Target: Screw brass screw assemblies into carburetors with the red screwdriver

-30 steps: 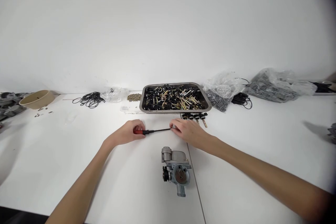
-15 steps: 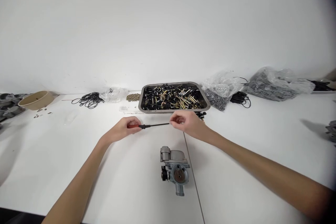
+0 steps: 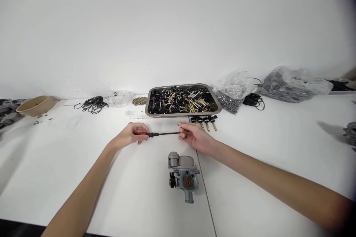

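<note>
My left hand is closed round the red handle of a screwdriver, whose dark shaft points right. The shaft's tip meets the fingers of my right hand. Between its thumb and forefinger my right hand pinches a tiny brass-coloured piece, too small to make out well. Below the hands a grey metal carburetor lies on the white table, with a black fitting on its left side and a round brown opening facing up.
Behind the hands is a metal tray full of black and brass parts, with several parts in front. Brass pieces, black rings and a tan bowl are left; clear bags and black loops right.
My right hand has turned and its fingers have lifted, showing the tiny piece at the fingertips. The row of parts before the tray is now uncovered. The view has shifted slightly.
</note>
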Available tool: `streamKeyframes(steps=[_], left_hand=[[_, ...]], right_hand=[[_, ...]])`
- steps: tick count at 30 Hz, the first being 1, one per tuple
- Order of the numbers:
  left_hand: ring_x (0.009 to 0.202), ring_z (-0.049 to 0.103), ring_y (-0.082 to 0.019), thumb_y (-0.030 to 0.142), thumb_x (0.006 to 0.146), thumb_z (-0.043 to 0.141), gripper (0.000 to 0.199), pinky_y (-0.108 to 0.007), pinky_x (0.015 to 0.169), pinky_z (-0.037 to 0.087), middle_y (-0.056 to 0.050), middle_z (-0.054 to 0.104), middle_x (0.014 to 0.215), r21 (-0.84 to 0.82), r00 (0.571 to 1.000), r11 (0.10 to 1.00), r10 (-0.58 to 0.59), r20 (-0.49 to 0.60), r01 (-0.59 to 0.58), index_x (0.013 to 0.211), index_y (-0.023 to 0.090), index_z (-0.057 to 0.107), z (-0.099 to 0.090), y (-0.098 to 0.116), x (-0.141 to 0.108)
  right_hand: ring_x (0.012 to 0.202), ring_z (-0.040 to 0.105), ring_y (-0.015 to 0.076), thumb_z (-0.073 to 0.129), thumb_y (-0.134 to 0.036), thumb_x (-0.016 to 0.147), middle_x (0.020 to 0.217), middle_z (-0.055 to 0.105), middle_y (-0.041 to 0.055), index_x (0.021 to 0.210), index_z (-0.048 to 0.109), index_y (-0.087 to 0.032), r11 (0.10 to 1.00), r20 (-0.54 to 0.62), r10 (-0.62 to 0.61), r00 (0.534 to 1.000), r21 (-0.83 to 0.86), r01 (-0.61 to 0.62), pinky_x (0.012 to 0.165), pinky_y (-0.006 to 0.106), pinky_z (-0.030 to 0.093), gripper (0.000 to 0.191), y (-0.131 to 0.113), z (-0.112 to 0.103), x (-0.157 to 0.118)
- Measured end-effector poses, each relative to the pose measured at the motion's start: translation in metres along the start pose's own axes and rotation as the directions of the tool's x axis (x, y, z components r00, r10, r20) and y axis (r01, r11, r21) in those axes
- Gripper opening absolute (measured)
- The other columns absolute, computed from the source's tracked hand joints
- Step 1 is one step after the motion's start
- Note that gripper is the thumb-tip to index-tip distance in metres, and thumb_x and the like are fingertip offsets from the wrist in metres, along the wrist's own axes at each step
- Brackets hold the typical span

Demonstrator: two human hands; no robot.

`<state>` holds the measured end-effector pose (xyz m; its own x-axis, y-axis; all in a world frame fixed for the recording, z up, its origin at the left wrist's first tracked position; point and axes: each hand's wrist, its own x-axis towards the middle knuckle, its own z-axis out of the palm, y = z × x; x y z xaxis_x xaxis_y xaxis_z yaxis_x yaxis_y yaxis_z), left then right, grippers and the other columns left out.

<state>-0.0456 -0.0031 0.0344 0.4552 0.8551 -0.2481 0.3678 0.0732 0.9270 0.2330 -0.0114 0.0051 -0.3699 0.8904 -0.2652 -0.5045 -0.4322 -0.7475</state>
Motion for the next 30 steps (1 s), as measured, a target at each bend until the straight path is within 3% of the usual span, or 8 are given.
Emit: streamKeyframes(steps=[8, 30], left_hand=[[0.054, 0.048, -0.007, 0.041, 0.077, 0.071, 0.033, -0.021, 0.048, 0.030, -0.003, 0.061, 0.074, -0.029, 0.999, 0.999, 0.036, -0.029, -0.037, 0.092, 0.014, 0.059, -0.0018, -0.0083, 0.0030], [0.054, 0.047, -0.006, 0.040, 0.078, 0.068, 0.032, -0.019, 0.046, 0.029, -0.004, 0.060, 0.074, 0.017, 0.997, 0.999, 0.032, -0.066, -0.031, 0.093, 0.013, 0.060, 0.0036, -0.0044, 0.0030]], right_hand=[[0.055, 0.045, 0.0077, 0.083, -0.028, 0.066, 0.060, 0.050, -0.0041, 0.074, 0.056, -0.014, 1.000, 0.009, -0.008, 1.000, 0.006, 0.008, 0.058, 0.026, 0.038, 0.031, -0.0002, 0.0020, -0.0024], [0.055, 0.043, 0.0076, 0.083, -0.029, 0.066, 0.060, 0.048, -0.0046, 0.077, 0.055, -0.015, 1.000, 0.015, 0.009, 1.000, -0.018, -0.009, 0.057, 0.026, 0.035, 0.033, -0.0012, 0.0031, -0.0030]])
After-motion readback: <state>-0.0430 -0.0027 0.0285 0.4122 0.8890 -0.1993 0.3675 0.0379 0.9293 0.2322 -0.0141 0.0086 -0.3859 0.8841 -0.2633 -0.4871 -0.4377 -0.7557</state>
